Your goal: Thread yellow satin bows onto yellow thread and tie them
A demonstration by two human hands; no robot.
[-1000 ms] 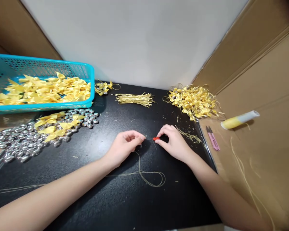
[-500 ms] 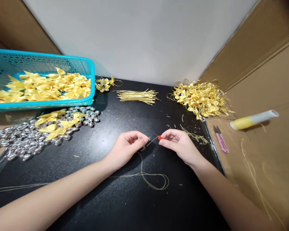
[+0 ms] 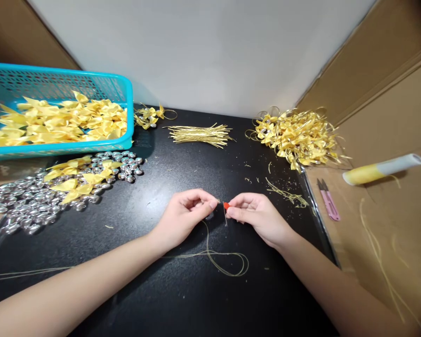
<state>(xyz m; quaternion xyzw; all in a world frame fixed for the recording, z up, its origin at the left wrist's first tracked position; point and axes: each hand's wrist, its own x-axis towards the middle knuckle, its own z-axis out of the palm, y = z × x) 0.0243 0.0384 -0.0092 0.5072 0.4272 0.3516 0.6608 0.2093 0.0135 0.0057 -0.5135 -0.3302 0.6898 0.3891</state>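
My left hand (image 3: 192,210) is closed in a pinch on a pale yellow thread, whose tip shows just past my fingertips. The thread (image 3: 207,238) drops from that hand and lies in a loop on the black table, its strands running off to the left under my forearm. A small red piece (image 3: 226,206) with a thin, needle-like shaft (image 3: 226,219) pointing downward sits between the thumb and fingers of my right hand (image 3: 256,213). The two hands are close together, a narrow gap between their fingertips. Whether the shaft is a needle or a wire, I cannot tell.
Yellow ribbon pieces fill a blue basket (image 3: 131,107) at left, beside silver beads (image 3: 31,203). Gold ties (image 3: 199,135) lie at the back; finished-looking yellow flowers (image 3: 298,138) are heaped right. Pink snips (image 3: 329,200) and a yellow-and-white tube (image 3: 382,169) rest on cardboard at right.
My right hand has moved slightly left, bringing the red piece closer to my left fingertips. Its thin shaft has swung from slanting down-left to pointing nearly straight down. The view has shifted a little.
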